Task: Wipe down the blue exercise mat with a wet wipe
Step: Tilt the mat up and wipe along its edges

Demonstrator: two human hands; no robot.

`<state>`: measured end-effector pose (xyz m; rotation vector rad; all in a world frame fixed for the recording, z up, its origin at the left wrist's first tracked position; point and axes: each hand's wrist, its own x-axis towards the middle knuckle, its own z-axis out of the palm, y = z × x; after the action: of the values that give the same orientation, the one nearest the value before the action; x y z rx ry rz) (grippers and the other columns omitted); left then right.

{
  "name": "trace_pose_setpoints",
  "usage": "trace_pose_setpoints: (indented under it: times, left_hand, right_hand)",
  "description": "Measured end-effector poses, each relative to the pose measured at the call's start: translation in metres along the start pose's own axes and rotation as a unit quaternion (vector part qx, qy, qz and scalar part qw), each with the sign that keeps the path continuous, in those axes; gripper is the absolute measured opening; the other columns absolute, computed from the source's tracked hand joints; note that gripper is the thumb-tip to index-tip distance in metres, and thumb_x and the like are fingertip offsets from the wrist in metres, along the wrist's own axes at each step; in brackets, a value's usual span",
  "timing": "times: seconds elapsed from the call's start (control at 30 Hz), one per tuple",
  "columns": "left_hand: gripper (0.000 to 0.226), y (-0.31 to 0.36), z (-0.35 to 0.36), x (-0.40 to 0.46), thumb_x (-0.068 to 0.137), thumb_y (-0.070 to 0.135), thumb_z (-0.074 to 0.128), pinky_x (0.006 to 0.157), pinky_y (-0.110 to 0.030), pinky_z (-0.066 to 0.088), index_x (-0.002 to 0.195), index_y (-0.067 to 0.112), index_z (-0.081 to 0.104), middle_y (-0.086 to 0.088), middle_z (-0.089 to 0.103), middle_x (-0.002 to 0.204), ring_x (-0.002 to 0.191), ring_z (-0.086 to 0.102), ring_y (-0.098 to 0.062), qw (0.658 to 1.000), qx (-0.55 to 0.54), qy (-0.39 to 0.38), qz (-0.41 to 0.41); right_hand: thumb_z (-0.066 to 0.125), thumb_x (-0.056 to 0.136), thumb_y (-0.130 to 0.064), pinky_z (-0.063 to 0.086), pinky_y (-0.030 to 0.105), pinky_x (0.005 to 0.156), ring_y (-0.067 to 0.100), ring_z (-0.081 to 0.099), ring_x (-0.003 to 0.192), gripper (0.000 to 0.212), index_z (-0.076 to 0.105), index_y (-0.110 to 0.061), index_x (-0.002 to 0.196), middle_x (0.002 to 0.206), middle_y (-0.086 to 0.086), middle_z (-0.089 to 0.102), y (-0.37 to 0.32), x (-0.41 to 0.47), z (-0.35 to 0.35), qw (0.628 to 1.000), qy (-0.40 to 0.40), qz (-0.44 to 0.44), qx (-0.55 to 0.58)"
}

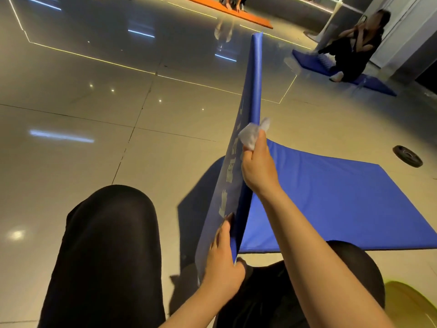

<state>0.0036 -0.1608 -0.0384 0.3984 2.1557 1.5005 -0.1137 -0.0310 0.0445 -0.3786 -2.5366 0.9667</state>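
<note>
Left hand (223, 261) clamped the blue exercise mat's (331, 200) near edge, propping one panel upright so my right hand (256, 171), pinching the wet wipe (251, 134), reached its raised edge.

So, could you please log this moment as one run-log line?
left hand: holds lifted blue mat panel at near edge | right hand: presses wet wipe on its top edge | stage: wiping edge

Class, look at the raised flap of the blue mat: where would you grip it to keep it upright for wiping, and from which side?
Grip the blue mat at the near end of its raised edge, coming from the left, where the left hand pinches it. That edge is thin and stands free, leaving the upper edge clear for the right hand holding the wet wipe.
</note>
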Motion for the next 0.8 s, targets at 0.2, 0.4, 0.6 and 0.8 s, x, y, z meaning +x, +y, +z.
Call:
trace_pose_setpoints:
  times: [0.2, 0.4, 0.6, 0.8]
  left_hand:
    - [0.061, -0.002, 0.000, 0.024, 0.101, 0.013, 0.048, 0.106, -0.017, 0.038, 0.148, 0.040, 0.021, 0.016, 0.033, 0.153, 0.141, 0.032, -0.008, 0.995, 0.009, 0.098, 0.021]
    - [0.065, -0.005, 0.006, 0.002, 0.102, 0.014, 0.043, 0.113, -0.019, 0.021, 0.155, 0.021, 0.006, 0.005, 0.019, 0.160, 0.146, 0.022, -0.014, 0.992, 0.118, 0.041, 0.008]
    - [0.063, 0.001, 0.009, -0.010, 0.105, 0.024, 0.036, 0.116, -0.027, 0.023, 0.155, 0.024, -0.003, 0.005, 0.014, 0.161, 0.148, 0.017, -0.016, 0.991, 0.136, -0.007, -0.020]
    - [0.078, 0.000, 0.008, -0.011, 0.103, 0.011, 0.040, 0.116, -0.018, 0.009, 0.144, 0.036, -0.021, 0.018, -0.001, 0.161, 0.148, 0.003, -0.003, 0.997, 0.073, 0.001, 0.031]
  right_hand:
    - [0.029, 0.106, -0.031, 0.042, 0.007, 0.064, -0.003, 0.058, 0.084, 0.061, -0.006, -0.030, 0.156, 0.094, -0.015, 0.053, 0.010, -0.081, 0.020, 0.993, -0.089, 0.078, 0.014]
    - [0.036, 0.105, -0.011, 0.041, 0.008, 0.067, -0.002, 0.051, 0.071, 0.045, 0.026, -0.006, 0.148, 0.087, -0.004, 0.048, 0.000, -0.053, -0.001, 0.986, -0.100, 0.071, 0.109]
    - [0.054, 0.096, -0.044, 0.050, 0.020, 0.072, 0.006, 0.057, 0.090, 0.039, 0.044, -0.022, 0.127, 0.118, 0.002, 0.056, -0.042, 0.023, -0.040, 0.982, -0.042, 0.067, 0.169]
    - [0.028, 0.107, -0.017, 0.047, 0.016, 0.075, 0.011, 0.054, 0.102, 0.055, 0.004, -0.009, 0.155, 0.161, 0.011, 0.013, -0.036, 0.031, -0.023, 0.999, 0.031, -0.011, 0.029]
